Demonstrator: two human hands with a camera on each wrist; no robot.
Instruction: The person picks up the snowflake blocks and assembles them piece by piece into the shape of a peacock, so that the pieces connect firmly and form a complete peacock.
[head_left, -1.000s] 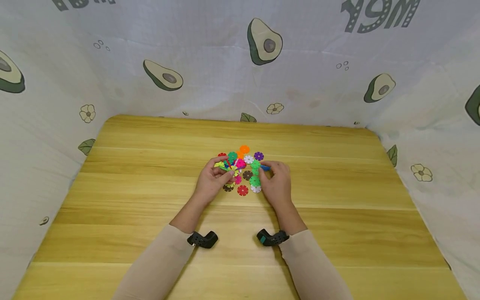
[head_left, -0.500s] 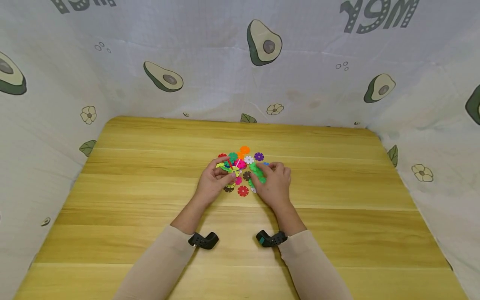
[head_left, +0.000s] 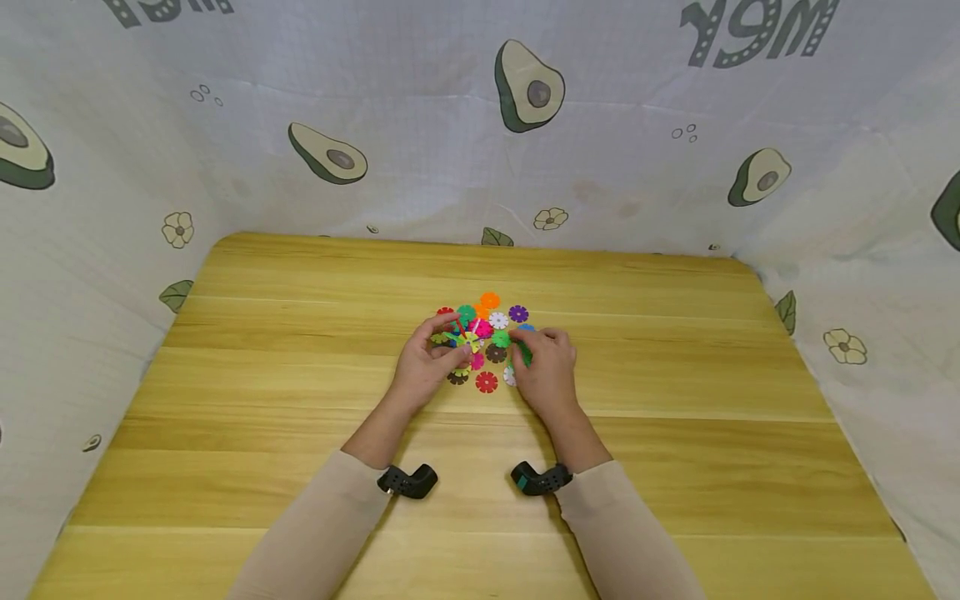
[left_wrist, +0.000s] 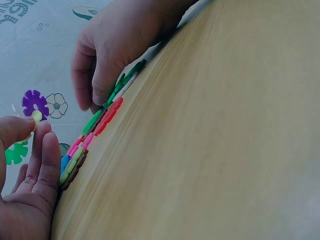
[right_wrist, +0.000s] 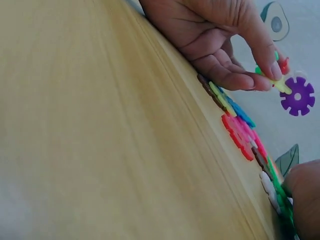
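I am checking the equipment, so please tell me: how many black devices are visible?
2: one black device at the left wrist, another at the right wrist.

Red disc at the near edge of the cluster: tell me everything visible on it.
The red disc is flat, thin and round, with a notched rim and a small pale centre, likely a hole; it looks like plastic. It lies flat on the wooden table, between the dark brown disc and the white disc, apart from both. Neither the left hand nor the right hand touches it. Contact with the pink disc behind it is unclear.
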